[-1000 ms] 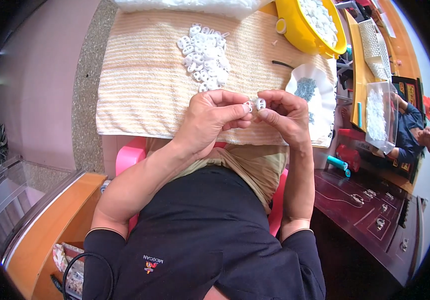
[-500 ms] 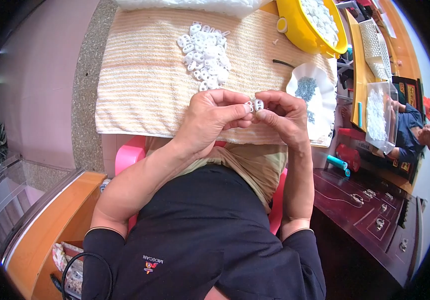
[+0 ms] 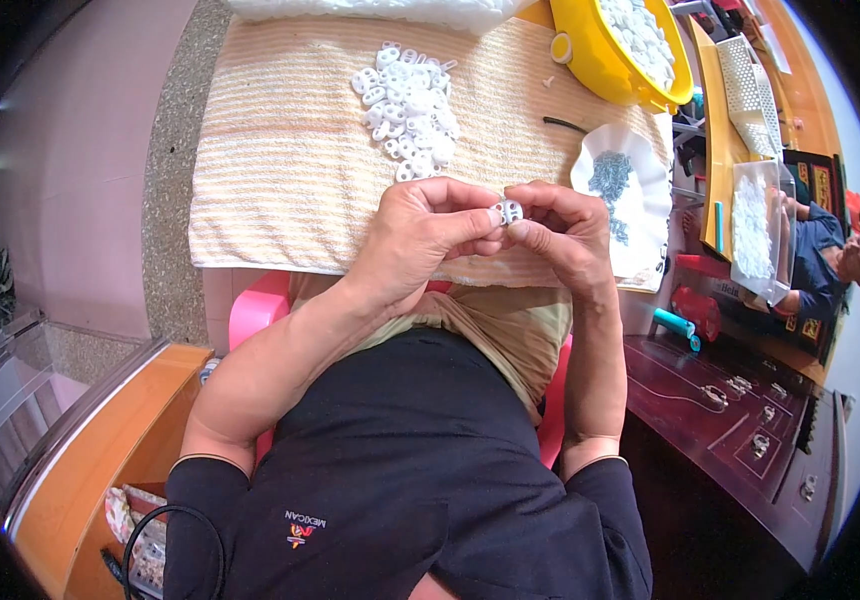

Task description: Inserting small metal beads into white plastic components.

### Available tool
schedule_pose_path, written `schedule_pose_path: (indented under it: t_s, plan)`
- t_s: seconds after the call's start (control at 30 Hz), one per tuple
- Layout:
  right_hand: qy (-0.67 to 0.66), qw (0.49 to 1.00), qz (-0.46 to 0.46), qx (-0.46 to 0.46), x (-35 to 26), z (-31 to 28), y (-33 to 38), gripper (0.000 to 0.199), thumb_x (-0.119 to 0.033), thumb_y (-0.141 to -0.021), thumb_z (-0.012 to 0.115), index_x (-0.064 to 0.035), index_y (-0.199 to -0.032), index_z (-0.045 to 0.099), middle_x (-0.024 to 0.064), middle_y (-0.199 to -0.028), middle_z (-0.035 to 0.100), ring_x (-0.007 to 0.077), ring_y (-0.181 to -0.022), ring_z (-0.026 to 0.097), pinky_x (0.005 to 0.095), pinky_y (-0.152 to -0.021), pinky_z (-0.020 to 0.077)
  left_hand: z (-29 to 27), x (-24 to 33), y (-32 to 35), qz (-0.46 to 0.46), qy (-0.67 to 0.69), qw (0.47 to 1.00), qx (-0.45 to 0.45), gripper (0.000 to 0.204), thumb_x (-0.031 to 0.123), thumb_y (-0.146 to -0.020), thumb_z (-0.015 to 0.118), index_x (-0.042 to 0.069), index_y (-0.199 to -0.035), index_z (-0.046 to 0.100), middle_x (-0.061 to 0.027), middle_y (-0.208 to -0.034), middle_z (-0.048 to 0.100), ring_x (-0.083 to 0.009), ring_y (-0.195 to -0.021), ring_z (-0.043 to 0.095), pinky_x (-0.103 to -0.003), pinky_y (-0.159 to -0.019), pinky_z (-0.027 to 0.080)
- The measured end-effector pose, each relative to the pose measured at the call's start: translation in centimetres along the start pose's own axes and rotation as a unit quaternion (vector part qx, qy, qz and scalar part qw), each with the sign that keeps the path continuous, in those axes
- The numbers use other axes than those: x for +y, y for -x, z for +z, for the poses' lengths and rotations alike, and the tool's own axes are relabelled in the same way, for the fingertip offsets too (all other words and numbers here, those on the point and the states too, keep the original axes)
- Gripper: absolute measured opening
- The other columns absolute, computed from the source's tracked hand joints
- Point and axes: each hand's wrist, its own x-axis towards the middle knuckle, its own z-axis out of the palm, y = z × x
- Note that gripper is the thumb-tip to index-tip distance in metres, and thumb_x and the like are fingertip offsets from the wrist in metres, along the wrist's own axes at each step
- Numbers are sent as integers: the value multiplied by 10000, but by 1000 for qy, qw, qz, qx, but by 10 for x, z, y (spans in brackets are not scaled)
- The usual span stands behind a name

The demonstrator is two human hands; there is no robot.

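Observation:
Over the near edge of the striped towel, both my hands are closed in a pinch. Between my fingertips is a small white plastic cord lock [image 3: 512, 212] with round holes. My left hand [image 3: 412, 238] grips its left part, and my right hand [image 3: 572, 232] grips its right part. The fingers hide much of it. Just beyond my left hand lies a pile of similar white cord lock pieces [image 3: 418, 115]. To the right of my right hand, a white wavy-rimmed dish [image 3: 645, 255] holds many tiny grey metal pieces [image 3: 610, 178], which look like springs.
A yellow tub [image 3: 590, 72] full of white parts stands at the far right of the towel [image 3: 280, 140]. A thin black stick [image 3: 564, 124] lies near it. A clear plastic bag [image 3: 380, 10] sits at the far edge. Another person [image 3: 820, 245] sits at right beside a clear bin [image 3: 753, 235].
The two white pieces, slightly apart before, are now pressed together between my fingertips. My right hand has moved a little to the left; my left hand has hardly moved.

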Motion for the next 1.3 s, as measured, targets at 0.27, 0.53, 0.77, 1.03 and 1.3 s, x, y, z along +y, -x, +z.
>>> schedule_pose_path:
  t_s: [0.27,0.53,0.77,1.03,1.3]
  plan:
    - [-3,1000,-4,-3,2,-1,1,282,39,-799,697,43,-1078,652,62,-950,667,111,-858,638,224,-758,515,-1,-1,-1,-3,-9,1000,-3,159,48,-848,668,-20,-986,628,-100,-889,671,-144,-765,650,-260,-710,559]
    - [-11,1000,-16,-2,5,-2,1,289,30,-796,705,37,-1079,654,69,-958,666,113,-858,638,223,-760,516,0,1,0,-13,12,1000,-3,152,49,-847,671,-15,-977,622,-101,-886,670,-150,-767,656,-264,-708,566]
    - [-22,1000,-17,11,7,-2,3,297,44,-787,698,50,-1078,637,98,-958,671,149,-857,649,258,-777,526,2,3,2,-23,37,999,-6,137,32,-854,662,-23,-975,631,-94,-860,664,-146,-755,651,-255,-706,559]
    - [-75,995,-67,-4,6,2,3,298,14,-790,714,41,-1080,651,86,-987,649,136,-891,629,240,-791,504,0,0,2,-37,81,995,-41,142,68,-862,671,4,-983,632,-90,-862,665,-154,-757,662,-262,-708,574]
    - [-91,990,-102,-24,6,3,1,298,-7,-794,718,37,-1081,650,99,-989,629,144,-893,610,238,-783,493,2,2,2,-42,89,992,-74,129,75,-867,665,23,-975,620,-83,-871,663,-156,-778,666,-265,-710,580]
